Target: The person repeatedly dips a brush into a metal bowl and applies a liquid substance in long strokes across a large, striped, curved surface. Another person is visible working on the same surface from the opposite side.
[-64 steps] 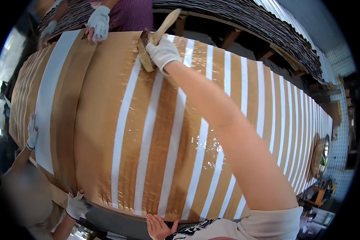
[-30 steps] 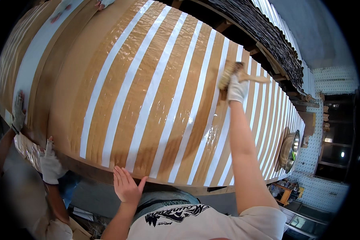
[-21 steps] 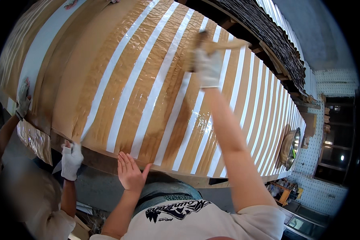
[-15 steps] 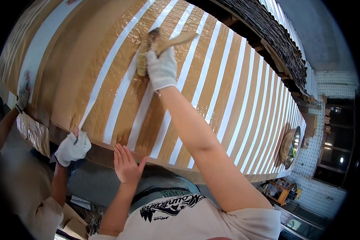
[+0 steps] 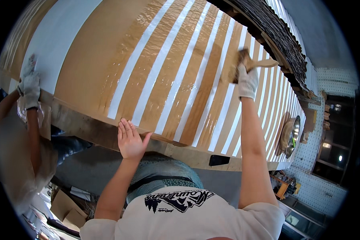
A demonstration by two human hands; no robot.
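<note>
My right hand [image 5: 248, 83], in a white knit glove, grips a wide brush [image 5: 243, 64] with a wooden handle that points off to the right. The brush is over the far part of the brown sheets [image 5: 168, 88], which lie in bands with white strips between them; its bristles are blurred. My bare left hand [image 5: 132, 141] has its fingers stretched out and rests at the near edge of the table, holding nothing. The bands near the middle shine wet, while a broad brown sheet [image 5: 90, 64] farther left looks matt.
At the left a co-worker's gloved hands [image 5: 29, 86] are at a wide white strip [image 5: 58, 44]. A steel bowl [image 5: 290, 137] with something green inside stands at the right end. Dark stacked material [image 5: 268, 32] runs along the far edge. A dark rectangular object [image 5: 219, 160] sits at the near edge.
My right hand has swept the brush to the right across the bands. The co-worker's gloved hand has left the near edge beside me and moved left. My left hand stays at the edge.
</note>
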